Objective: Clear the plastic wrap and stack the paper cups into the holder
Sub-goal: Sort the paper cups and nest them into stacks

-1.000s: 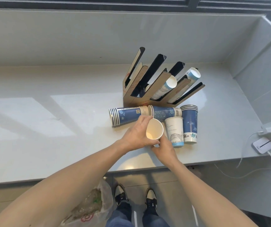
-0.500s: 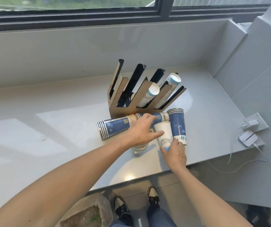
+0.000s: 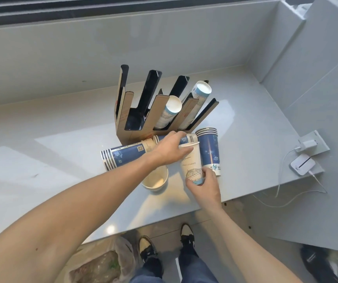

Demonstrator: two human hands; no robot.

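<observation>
A brown slotted cup holder (image 3: 132, 129) stands on the grey counter (image 3: 41, 160) with two white cup stacks (image 3: 169, 111) in its right slots. In front of it lie a blue cup stack (image 3: 123, 155) on its side, an upright blue stack (image 3: 210, 152), a white cup (image 3: 191, 164) with a bridge drawing, and a single cup (image 3: 156, 179) standing mouth up. My left hand (image 3: 170, 150) reaches over the lying stack, fingers spread at the white cup's rim. My right hand (image 3: 205, 184) grips the white cup's base.
A white charger and small white device (image 3: 302, 163) with trailing cables sit at the counter's right edge. A plastic bag (image 3: 102, 264) with rubbish hangs below the counter's front edge by my feet. A window ledge and wall rise behind the holder.
The single cup that my left hand held has been put down on the counter. My left hand moved right to the white cup's rim; my right hand took hold of its base.
</observation>
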